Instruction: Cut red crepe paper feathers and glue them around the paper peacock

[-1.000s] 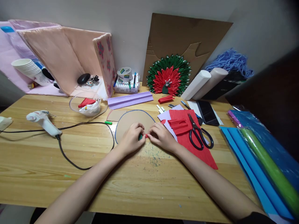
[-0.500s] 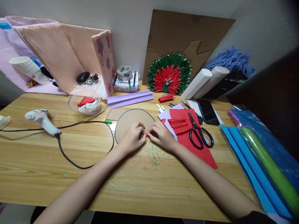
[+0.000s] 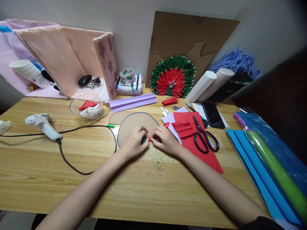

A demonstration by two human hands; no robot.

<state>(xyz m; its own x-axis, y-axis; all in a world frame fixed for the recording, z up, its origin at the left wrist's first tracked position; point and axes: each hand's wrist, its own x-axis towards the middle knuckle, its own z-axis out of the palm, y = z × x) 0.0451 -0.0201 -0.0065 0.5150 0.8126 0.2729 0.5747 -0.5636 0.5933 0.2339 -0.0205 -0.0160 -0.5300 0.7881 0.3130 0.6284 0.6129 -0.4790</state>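
Over the near edge of a round cardboard disc (image 3: 134, 123) with a blue outline, both my hands meet fingertip to fingertip. A small piece of red crepe paper (image 3: 150, 139) is pinched between my left hand (image 3: 136, 140) and my right hand (image 3: 165, 138); fingers cover most of it. Something dark green (image 3: 143, 140) shows under my left fingers, its kind hidden. Close to my right hand lie a red crepe paper sheet (image 3: 203, 156), a folded red strip (image 3: 184, 127) and black-handled scissors (image 3: 203, 135).
A white hot glue gun (image 3: 43, 125) with a looping black cord lies at left. Behind are a clear bowl (image 3: 74, 107), a purple folded strip (image 3: 133, 102) and a red-green paper peacock (image 3: 172, 76). A phone (image 3: 213, 115) and rolled papers (image 3: 266, 169) lie at right.
My fingers have shifted very slightly around the red piece, still pinching it. The view has tilted a little; the objects on the table stay where they were.
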